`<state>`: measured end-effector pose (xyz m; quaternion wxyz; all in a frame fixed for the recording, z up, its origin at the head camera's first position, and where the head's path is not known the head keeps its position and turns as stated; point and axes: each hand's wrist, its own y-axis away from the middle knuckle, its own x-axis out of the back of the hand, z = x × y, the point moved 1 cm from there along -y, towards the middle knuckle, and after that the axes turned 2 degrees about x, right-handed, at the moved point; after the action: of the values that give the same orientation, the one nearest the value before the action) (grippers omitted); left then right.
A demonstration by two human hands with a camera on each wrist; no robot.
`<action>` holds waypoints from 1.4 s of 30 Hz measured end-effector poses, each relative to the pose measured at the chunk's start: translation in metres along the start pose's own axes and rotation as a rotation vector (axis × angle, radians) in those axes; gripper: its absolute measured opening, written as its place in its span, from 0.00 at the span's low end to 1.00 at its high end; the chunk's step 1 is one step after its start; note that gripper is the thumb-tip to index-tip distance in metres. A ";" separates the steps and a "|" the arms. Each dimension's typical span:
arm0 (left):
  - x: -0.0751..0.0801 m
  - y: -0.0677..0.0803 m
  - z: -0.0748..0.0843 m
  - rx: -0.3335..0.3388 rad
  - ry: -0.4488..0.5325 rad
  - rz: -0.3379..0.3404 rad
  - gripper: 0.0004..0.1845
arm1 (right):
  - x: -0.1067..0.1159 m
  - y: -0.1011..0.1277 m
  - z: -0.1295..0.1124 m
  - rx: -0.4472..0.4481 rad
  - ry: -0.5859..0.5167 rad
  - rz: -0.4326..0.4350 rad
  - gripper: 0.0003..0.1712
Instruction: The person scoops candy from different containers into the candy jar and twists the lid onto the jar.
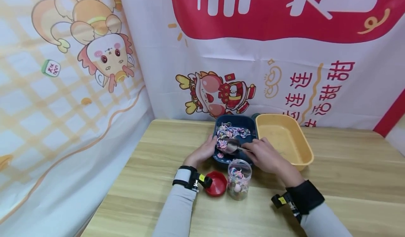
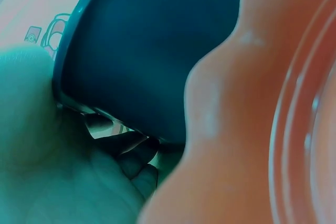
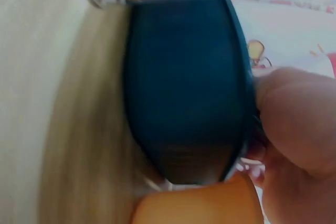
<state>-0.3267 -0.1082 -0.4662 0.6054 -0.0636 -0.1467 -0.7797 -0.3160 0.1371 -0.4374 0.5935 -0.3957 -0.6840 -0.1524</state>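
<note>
Left hand (image 1: 204, 151) fingers curled, gripping left rim of dark blue plastic tray (image 1: 250, 124); right hand (image 1: 264, 156) pinching metal spoon (image 1: 234, 145) over multicoloured candies (image 1: 229, 133).

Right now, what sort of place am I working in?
Probably a staged tabletop booth, not a kitchen: a wooden table backed by hung cartoon banners, with a dark blue tray of small colourful candies.

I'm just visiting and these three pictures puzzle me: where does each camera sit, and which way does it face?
Head: worn on the head, looking forward and down at the wooden table; both forearms, left hand and right hand show.
Left wrist: close under the dark blue tray; palm and curled fingers show.
Right wrist: close against the same tray, beside the yellow tub; part of the hand shows.
All three views share the blue tray.
</note>
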 end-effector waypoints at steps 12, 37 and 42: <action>0.000 0.001 -0.009 0.065 -0.008 0.037 0.33 | 0.015 0.013 0.023 -0.075 -0.331 -0.083 0.17; 0.001 0.000 -0.008 0.077 0.065 0.000 0.35 | 0.092 0.036 0.010 0.169 -0.575 0.448 0.18; 0.002 0.001 -0.004 0.069 0.078 -0.003 0.34 | 0.120 0.052 0.001 0.211 -0.513 0.438 0.20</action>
<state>-0.3260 -0.1118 -0.4697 0.6113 -0.0121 -0.1496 -0.7770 -0.2769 0.2145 -0.3394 0.4586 -0.4949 -0.7218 0.1544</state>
